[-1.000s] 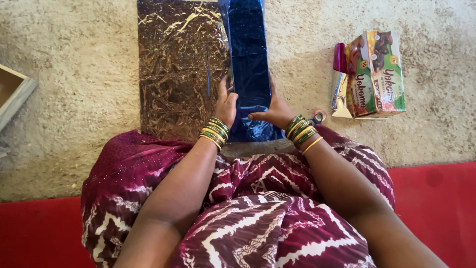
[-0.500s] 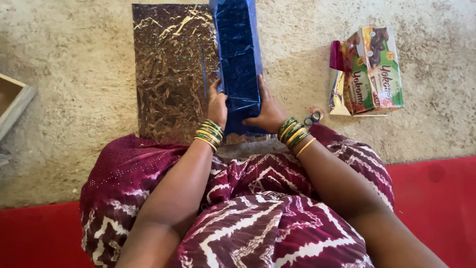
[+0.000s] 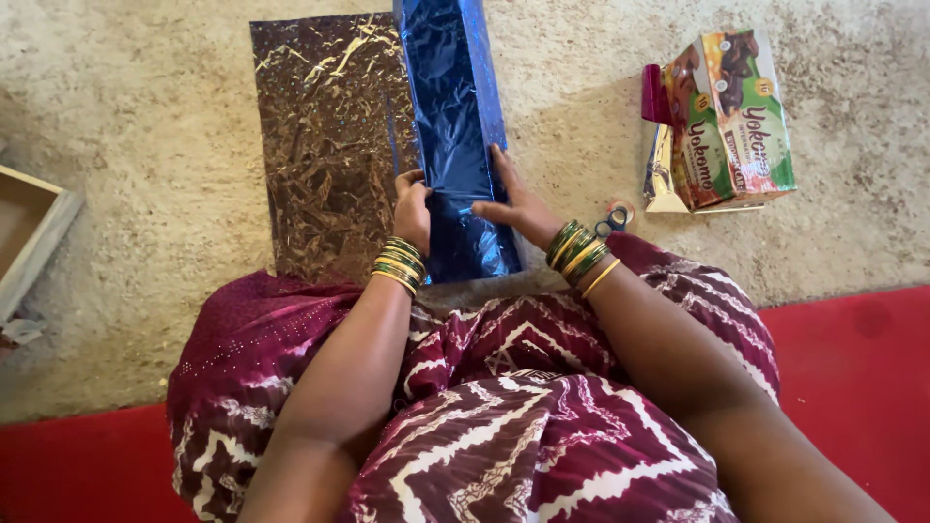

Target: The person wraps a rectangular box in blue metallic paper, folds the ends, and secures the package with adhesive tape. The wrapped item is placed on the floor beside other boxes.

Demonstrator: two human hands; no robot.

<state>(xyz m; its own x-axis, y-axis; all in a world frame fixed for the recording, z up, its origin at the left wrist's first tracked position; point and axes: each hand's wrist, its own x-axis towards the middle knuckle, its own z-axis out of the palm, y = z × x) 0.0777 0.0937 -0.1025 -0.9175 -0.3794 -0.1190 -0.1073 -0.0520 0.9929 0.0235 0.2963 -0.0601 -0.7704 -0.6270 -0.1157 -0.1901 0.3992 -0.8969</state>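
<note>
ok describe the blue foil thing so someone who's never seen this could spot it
On the beige carpet, find the crinkled bronze foil sheet ahead of the seated person. The blue foil piece lies along its right edge, between the left hand and right hand: long, narrow, glossy blue.

My arms are bare from above the elbow down to each hand. On my left wrist I wear a stack of bangles (image 3: 397, 263), gold and green in thin rings. My right wrist carries a like stack of bangles (image 3: 579, 256), green and gold, with one thin gold ring apart. My lap is draped in maroon cloth (image 3: 504, 407) with white zigzag patterning.
</note>
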